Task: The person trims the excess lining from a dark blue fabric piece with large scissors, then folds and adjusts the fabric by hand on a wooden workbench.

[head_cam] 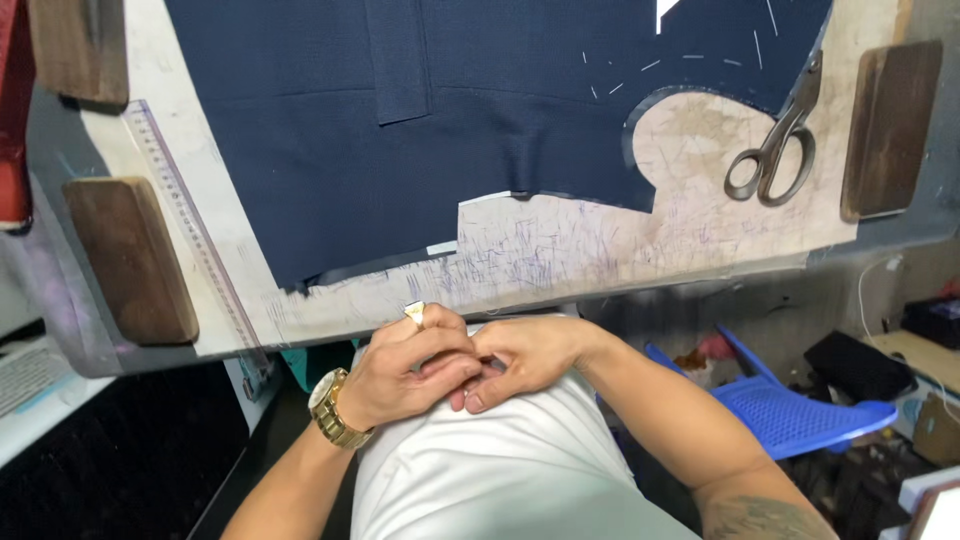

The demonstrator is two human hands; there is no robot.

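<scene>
— Looking at the lower middle of the frame, what are your hands doing?

— Your left hand [405,375], with a gold watch [332,408] and a ring [414,314], is curled against your right hand [520,360] in front of your white shirt [500,470]. The fingers meet and overlap; whether they pinch anything, I cannot tell.

— And the cloth?

— The dark navy fabric [400,150] lies flat on the cutting board [560,250], filling the upper middle of the frame, well apart from your hands.

— What else lies there?

— Scissors [775,145] rest at the upper right just beside the fabric's curved edge, a clear ruler [190,225] runs along the board's left side, and wooden blocks [130,260] sit at both ends.
</scene>
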